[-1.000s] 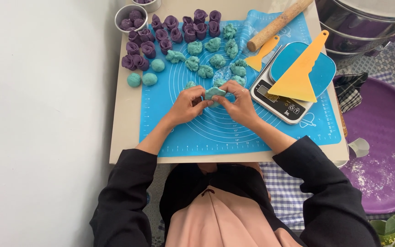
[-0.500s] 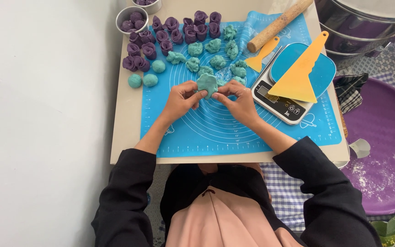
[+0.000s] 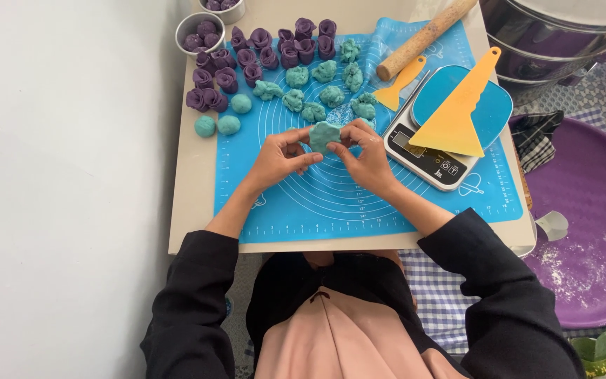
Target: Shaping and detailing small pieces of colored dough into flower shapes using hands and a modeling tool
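A flat teal dough piece (image 3: 325, 134) is pinched between both hands above the blue silicone mat (image 3: 317, 203). My left hand (image 3: 280, 156) grips its left edge with fingertips. Its right edge is held by my right hand (image 3: 368, 156). Behind the hands lie several shaped teal dough pieces (image 3: 313, 111) and, further back, several purple rolled dough pieces (image 3: 261, 55). Three small teal dough balls (image 3: 229, 125) sit off the mat's left edge.
A kitchen scale (image 3: 433, 151) with a yellow scraper (image 3: 457, 119) on it stands right of my hands. A wooden rolling pin (image 3: 426, 38), a smaller yellow scraper (image 3: 396, 91), a metal cup (image 3: 198, 31) of purple dough, steel pots (image 3: 555, 35) and a floured purple tray (image 3: 590, 231) surround the low table (image 3: 191, 196).
Both hands have lifted the teal dough from a folded lump low over the mat and spread it into a flat piece held upright between the fingertips.
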